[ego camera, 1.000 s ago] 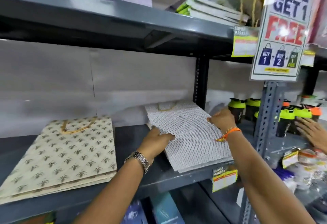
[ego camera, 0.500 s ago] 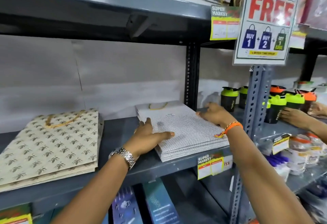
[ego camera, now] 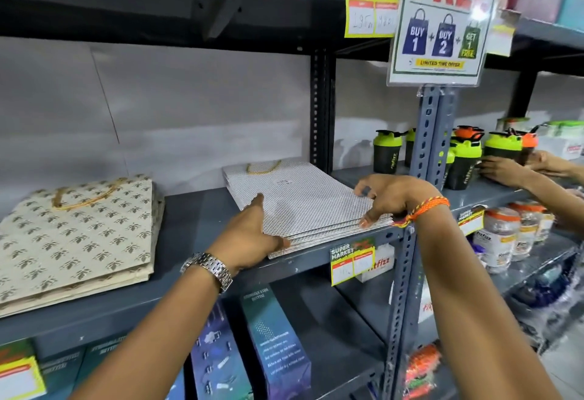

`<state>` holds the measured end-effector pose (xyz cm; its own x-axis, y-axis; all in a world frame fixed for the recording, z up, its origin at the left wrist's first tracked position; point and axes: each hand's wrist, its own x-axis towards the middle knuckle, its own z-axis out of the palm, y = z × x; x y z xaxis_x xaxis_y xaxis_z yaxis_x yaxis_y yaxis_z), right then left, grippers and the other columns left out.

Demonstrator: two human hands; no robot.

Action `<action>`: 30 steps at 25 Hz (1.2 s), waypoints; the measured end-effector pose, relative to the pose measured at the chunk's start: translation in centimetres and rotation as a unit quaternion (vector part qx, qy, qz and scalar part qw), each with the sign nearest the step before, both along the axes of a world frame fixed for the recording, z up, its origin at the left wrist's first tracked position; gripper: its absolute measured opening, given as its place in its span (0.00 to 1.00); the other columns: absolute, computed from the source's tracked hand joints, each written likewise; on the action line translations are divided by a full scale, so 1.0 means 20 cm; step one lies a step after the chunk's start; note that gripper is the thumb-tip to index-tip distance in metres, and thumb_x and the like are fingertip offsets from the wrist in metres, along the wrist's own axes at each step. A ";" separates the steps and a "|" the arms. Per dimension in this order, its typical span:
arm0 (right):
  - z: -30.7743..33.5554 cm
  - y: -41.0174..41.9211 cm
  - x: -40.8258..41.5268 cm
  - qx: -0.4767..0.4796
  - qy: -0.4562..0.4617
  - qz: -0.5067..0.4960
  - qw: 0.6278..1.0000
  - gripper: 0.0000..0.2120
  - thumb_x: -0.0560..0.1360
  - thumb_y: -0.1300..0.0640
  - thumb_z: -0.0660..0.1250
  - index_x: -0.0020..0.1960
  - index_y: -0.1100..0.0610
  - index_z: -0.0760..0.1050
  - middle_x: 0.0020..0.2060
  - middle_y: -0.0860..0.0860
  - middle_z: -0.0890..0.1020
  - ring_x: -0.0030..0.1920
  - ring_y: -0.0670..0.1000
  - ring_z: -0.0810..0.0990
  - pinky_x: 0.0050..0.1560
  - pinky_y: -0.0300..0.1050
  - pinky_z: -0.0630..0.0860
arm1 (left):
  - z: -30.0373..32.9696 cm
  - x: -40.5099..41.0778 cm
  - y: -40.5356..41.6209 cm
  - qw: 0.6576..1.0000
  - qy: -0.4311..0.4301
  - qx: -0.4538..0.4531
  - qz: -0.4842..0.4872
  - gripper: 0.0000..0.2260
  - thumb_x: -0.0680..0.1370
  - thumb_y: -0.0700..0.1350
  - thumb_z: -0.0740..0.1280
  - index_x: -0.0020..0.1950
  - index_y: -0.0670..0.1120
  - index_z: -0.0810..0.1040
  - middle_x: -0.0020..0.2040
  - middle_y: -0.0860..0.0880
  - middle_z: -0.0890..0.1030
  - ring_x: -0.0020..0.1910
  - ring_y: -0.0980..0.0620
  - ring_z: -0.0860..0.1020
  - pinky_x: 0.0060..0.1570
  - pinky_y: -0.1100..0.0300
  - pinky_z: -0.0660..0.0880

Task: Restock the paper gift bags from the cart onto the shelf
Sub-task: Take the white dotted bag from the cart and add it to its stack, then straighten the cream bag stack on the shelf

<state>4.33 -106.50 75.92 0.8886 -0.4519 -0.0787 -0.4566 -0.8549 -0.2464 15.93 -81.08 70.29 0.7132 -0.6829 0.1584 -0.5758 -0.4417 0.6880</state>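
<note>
A flat stack of white dotted paper gift bags [ego camera: 303, 200] with a gold cord handle lies on the grey shelf [ego camera: 196, 216], near its right upright. My left hand [ego camera: 252, 238] presses flat against the stack's front left corner, thumb lying on top. My right hand [ego camera: 388, 200] grips the stack's right edge, fingers curled over it and thumb under. A second stack of cream gift bags with a leaf print [ego camera: 76, 241] lies further left on the same shelf. The cart is out of view.
A "buy 2 get 1 free" sign [ego camera: 442, 23] hangs on the blue-grey upright [ego camera: 429, 134]. Green-lidded shaker bottles [ego camera: 385, 153] stand in the bay to the right, where another person's hands [ego camera: 505, 169] reach. Boxes [ego camera: 275, 346] fill the shelf below.
The view has dropped and come closer. My left hand slid from the top of the white stack to its front left corner; my right hand moved forward along the right edge.
</note>
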 end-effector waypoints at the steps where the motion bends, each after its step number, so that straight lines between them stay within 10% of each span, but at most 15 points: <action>1: 0.00 0.00 -0.01 -0.011 0.003 0.001 1.000 0.37 0.67 0.52 0.79 0.71 0.57 0.67 0.69 0.56 0.72 0.64 0.57 0.75 0.58 0.45 0.73 | 0.00 0.01 0.00 1.000 0.005 -0.002 0.001 0.49 0.71 0.46 0.76 0.82 0.46 0.47 0.82 0.47 0.55 0.81 0.49 0.56 0.77 0.58 0.56; 4: -0.01 -0.01 -0.02 -0.012 0.003 0.000 1.000 0.33 0.69 0.54 0.78 0.70 0.57 0.68 0.69 0.55 0.72 0.47 0.52 0.79 0.37 0.34 0.77 | -0.01 0.00 -0.02 1.000 0.007 -0.003 -0.003 0.48 0.72 0.45 0.76 0.82 0.46 0.47 0.82 0.47 0.54 0.81 0.49 0.56 0.77 0.58 0.55; 10: -0.01 0.01 -0.02 -0.017 0.018 -0.016 1.000 0.36 0.69 0.56 0.78 0.72 0.57 0.66 0.71 0.56 0.71 0.49 0.54 0.78 0.35 0.38 0.75 | 0.00 -0.01 0.00 1.000 0.013 -0.005 -0.019 0.49 0.71 0.46 0.76 0.82 0.45 0.47 0.83 0.46 0.53 0.81 0.49 0.54 0.78 0.56 0.54; 13: 0.03 0.08 -0.05 -0.003 -0.004 -0.033 0.999 0.41 0.67 0.54 0.79 0.74 0.56 0.63 0.70 0.55 0.71 0.56 0.56 0.78 0.47 0.43 0.75 | 0.07 -0.02 0.14 0.999 -0.001 -0.022 -0.024 0.47 0.69 0.48 0.77 0.81 0.46 0.53 0.77 0.43 0.67 0.76 0.41 0.66 0.71 0.50 0.65; 16: 0.07 0.24 -0.04 -0.049 -0.066 0.005 0.997 0.43 0.66 0.50 0.80 0.74 0.54 0.62 0.71 0.54 0.71 0.68 0.58 0.72 0.65 0.49 0.71 | 0.18 0.03 0.51 0.997 -0.020 -0.075 -0.013 0.51 0.61 0.61 0.78 0.79 0.56 0.58 0.62 0.59 0.75 0.58 0.56 0.75 0.56 0.57 0.71; 22: -0.01 0.98 0.15 0.009 -0.240 0.183 0.953 0.35 0.68 0.45 0.77 0.71 0.53 0.70 0.67 0.52 0.76 0.68 0.52 0.74 0.68 0.46 0.71 | 0.25 0.18 1.40 0.978 -0.065 -0.092 0.176 0.47 0.45 0.72 0.76 0.64 0.67 0.70 0.72 0.58 0.69 0.73 0.55 0.68 0.71 0.54 0.63; 25: -0.10 1.31 0.30 0.085 -0.257 0.216 0.938 0.27 0.70 0.48 0.76 0.66 0.54 0.75 0.61 0.54 0.81 0.62 0.52 0.79 0.63 0.51 0.76 | 0.17 0.23 1.62 0.978 -0.033 -0.022 0.205 0.55 0.50 0.66 0.80 0.75 0.56 0.67 0.72 0.54 0.71 0.70 0.54 0.69 0.71 0.55 0.64; 30: -0.25 1.55 0.43 0.079 -0.241 0.198 0.947 0.27 0.72 0.50 0.74 0.69 0.54 0.73 0.62 0.54 0.80 0.66 0.56 0.74 0.66 0.48 0.73 | 0.03 0.32 1.71 0.973 -0.035 0.013 0.229 0.32 0.65 0.47 0.80 0.65 0.63 0.74 0.56 0.62 0.82 0.60 0.56 0.80 0.67 0.53 0.73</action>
